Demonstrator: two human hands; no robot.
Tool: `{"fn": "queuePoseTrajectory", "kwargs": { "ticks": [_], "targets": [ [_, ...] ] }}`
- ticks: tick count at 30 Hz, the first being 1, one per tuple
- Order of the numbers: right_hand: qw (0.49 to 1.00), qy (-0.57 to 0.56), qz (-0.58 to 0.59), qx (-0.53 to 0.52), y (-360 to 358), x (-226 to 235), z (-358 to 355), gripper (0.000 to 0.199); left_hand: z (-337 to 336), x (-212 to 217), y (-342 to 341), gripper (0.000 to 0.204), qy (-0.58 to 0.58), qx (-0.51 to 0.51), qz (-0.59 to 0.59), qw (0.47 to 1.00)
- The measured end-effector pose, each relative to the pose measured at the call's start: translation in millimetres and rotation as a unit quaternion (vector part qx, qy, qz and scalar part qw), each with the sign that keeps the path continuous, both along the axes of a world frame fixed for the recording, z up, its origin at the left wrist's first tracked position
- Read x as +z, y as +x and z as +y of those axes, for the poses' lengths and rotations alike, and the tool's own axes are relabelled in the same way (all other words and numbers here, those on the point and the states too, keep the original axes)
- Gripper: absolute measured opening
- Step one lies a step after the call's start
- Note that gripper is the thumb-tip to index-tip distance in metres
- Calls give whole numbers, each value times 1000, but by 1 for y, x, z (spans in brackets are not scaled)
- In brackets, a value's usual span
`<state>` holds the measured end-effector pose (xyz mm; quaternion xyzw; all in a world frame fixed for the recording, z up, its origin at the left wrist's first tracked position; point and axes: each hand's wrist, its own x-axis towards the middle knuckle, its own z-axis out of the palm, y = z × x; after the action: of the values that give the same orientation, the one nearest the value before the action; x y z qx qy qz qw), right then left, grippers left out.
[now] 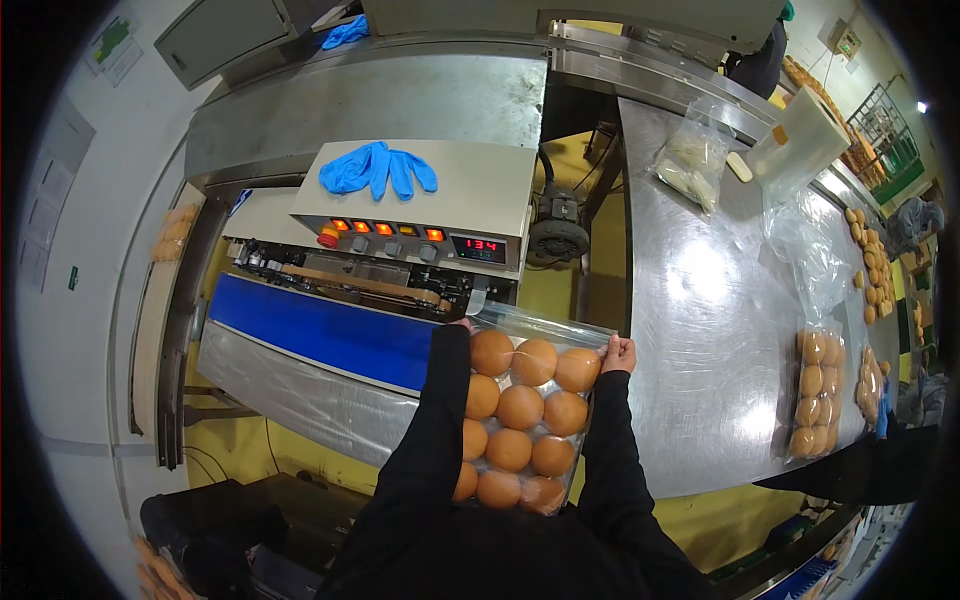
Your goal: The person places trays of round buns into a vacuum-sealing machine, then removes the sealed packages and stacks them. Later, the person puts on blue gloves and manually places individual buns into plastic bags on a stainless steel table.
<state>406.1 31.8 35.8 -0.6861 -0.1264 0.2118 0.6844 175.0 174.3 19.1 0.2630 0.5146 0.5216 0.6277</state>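
A clear plastic bag of round brown buns (521, 407) lies in front of me, its buns in several rows. Its flat mouth stretches across the top, with the left corner at the end of a band sealing machine (415, 200). My right hand (619, 354) pinches the mouth's right corner. At the left corner, my left hand (463, 323) grips the plastic; the dark sleeve covers most of that hand. The machine's blue conveyor belt (320, 330) runs left from the bag. Lit buttons and a red display face me on its control box.
A blue glove (378, 170) rests on the control box. On the right, a steel table (690, 380) bears another bag of buns (817, 390), a roll of clear film (800, 140) and a bag of pale pieces (692, 155). A co-worker's dark sleeve (860, 468) reaches in at right.
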Motion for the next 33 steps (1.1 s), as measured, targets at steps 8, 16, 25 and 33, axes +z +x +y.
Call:
{"fn": "queuePoseTrajectory", "kwargs": {
  "ticks": [8, 16, 25, 33],
  "targets": [
    [1000, -22, 3, 10, -2, -11, 13, 19, 9, 8, -13, 29, 24, 35, 36, 998],
    [999, 10, -6, 43, -28, -30, 51, 18, 32, 14, -50, 29, 44, 70, 103, 991],
    [996, -1, 29, 83, -69, -29, 84, 17, 60, 18, -92, 28, 58, 90, 196, 975],
    [995, -18, 50, 87, -113, -33, 118, 17, 89, 15, -133, 28, 64, 58, 286, 954]
  ]
}}
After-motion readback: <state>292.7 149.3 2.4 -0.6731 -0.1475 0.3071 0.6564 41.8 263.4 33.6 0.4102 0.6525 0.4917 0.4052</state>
